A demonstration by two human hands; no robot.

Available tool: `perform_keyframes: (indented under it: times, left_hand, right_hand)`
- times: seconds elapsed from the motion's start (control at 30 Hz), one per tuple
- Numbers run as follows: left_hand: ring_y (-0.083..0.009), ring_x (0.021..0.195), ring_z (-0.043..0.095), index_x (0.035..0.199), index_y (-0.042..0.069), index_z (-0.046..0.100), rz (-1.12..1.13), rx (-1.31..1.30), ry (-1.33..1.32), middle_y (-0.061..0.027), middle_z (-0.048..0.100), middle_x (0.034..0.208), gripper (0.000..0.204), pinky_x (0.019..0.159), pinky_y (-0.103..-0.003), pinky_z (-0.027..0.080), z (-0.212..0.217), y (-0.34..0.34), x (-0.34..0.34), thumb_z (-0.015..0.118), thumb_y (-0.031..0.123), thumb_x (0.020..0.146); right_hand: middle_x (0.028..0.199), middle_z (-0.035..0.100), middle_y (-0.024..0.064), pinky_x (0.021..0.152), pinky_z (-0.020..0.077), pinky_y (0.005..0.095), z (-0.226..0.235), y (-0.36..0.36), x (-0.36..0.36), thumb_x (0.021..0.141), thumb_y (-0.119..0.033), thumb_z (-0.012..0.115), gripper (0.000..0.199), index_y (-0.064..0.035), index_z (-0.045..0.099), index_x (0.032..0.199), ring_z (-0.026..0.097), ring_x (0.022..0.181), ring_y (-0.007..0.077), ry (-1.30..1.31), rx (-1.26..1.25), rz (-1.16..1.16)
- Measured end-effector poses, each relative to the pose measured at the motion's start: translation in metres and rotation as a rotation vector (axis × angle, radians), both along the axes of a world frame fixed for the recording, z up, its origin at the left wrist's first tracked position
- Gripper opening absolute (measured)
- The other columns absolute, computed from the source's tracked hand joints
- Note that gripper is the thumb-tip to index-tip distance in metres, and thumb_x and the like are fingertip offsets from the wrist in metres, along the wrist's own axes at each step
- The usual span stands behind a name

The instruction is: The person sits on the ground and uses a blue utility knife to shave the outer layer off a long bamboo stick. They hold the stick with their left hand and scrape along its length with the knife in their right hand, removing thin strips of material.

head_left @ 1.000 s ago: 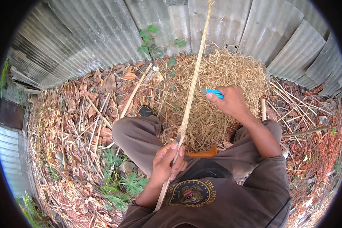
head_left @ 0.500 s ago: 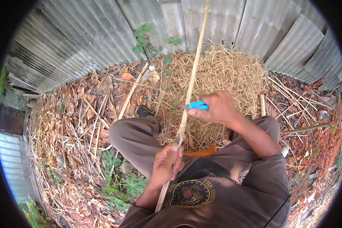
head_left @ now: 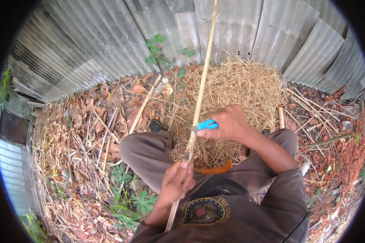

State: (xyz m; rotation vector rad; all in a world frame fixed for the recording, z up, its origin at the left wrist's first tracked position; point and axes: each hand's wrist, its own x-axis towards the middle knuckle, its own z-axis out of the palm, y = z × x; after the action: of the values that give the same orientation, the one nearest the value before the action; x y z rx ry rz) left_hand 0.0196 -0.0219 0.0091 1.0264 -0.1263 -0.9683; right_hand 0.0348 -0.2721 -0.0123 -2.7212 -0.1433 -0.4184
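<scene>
Left hand point(head_left: 177, 180) has its fingers curled round the long pale woody strip point(head_left: 201, 89) slanting above dry tan straw point(head_left: 247, 81), right hand point(head_left: 230, 122) pinches a blue-handled, grey-bladed knife point(head_left: 207, 124) against it, so I'd keep the angle shallow.

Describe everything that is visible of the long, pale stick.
The long, thin, pale stick looks wooden, with darker patches above the left hand, which grips it. It slants from the brown shirt past the picture's top edge. The grey blade of a blue knife, in the right hand, appears to touch it.

Left hand point(head_left: 176, 180) — curled, lower | right hand point(head_left: 230, 123) — pinching, higher | right forearm point(head_left: 271, 152) slanted inward
</scene>
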Motion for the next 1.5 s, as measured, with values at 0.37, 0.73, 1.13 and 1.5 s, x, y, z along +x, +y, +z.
perform_keyframes:
  times: [0.37,0.73,1.13,1.5]
  left_hand:
    - [-0.0022,0.046,0.033,0.088,0.006,0.046,-0.076,0.384,-0.555,0.0049,0.039,0.056,0.027,0.042,-0.018,0.026,0.010,-0.011,0.004,0.039,0.027,0.102]
    - [-0.0058,0.039,0.029,0.089,0.006,0.045,-0.059,0.083,-0.118,0.0031,0.035,0.053,0.026,0.043,-0.021,0.027,0.006,0.004,-0.004,0.034,0.025,0.104]
    - [-0.0086,0.033,0.026,0.089,0.007,0.043,-0.124,-0.039,0.139,0.0008,0.032,0.049,0.029,0.041,-0.024,0.026,0.000,0.003,-0.010,0.031,0.029,0.104]
    - [-0.0077,0.037,0.030,0.089,0.007,0.042,-0.091,0.077,-0.076,0.0013,0.035,0.052,0.026,0.042,-0.022,0.029,-0.005,0.001,-0.004,0.034,0.026,0.104]
  right_hand:
    - [0.044,0.051,0.0082,0.043,0.0428,0.0398,-0.022,-0.048,0.028,0.074,-0.080,0.048,0.074,-0.0100,0.058,0.053,0.055,0.042,0.0275,-0.108,-0.027,-0.154]
    - [0.042,0.050,0.0089,0.041,0.0424,0.0406,-0.013,-0.022,0.014,0.076,-0.079,0.047,0.074,-0.0098,0.060,0.053,0.056,0.042,0.0272,-0.086,0.037,-0.139]
    - [0.044,0.051,0.0096,0.044,0.0448,0.0427,-0.008,-0.068,0.032,0.078,-0.077,0.046,0.074,-0.0085,0.060,0.055,0.057,0.042,0.0287,-0.016,0.073,-0.374]
    - [0.044,0.051,0.0081,0.043,0.0436,0.0395,-0.031,-0.036,0.022,0.075,-0.079,0.049,0.074,-0.0100,0.060,0.053,0.056,0.043,0.0269,-0.135,-0.021,-0.112]
